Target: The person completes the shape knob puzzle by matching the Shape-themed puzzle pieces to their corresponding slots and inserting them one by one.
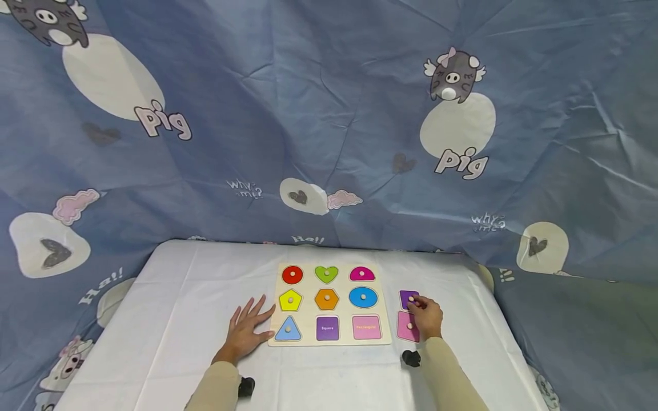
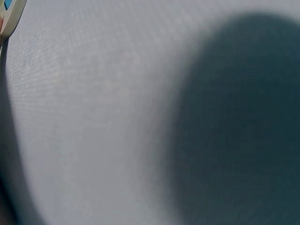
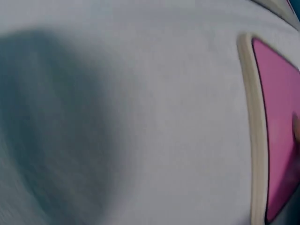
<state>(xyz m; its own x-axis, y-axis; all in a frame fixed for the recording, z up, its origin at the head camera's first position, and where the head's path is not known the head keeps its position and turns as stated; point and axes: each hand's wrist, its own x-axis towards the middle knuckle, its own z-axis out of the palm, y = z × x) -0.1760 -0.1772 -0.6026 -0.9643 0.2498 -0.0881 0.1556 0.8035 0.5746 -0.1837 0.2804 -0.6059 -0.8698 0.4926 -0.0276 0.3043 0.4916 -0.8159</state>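
Observation:
A wooden shape puzzle board [image 1: 308, 311] lies flat on the table. My left hand [image 1: 245, 332] rests at its left edge with fingers spread, the thumb touching near the lower corner. To the right of the board, my right hand [image 1: 429, 317] pinches the small knob of a purple square piece [image 1: 405, 298], partly covering it. Just below that lies a pink rectangle piece [image 1: 403, 326] with a knob, overlapped by the right hand in the head view; it also fills the right side of the right wrist view [image 3: 281, 122].
Knobbed pieces sit in the board, including a red circle [image 1: 292, 270], a blue oval [image 1: 360, 302] and a blue triangle [image 1: 284, 333]. Bare recesses marked Square [image 1: 328, 335] and Rectangular [image 1: 366, 335] show along its bottom row. White cloth [image 1: 169, 319] covers the table; a patterned blue curtain [image 1: 329, 131] hangs behind.

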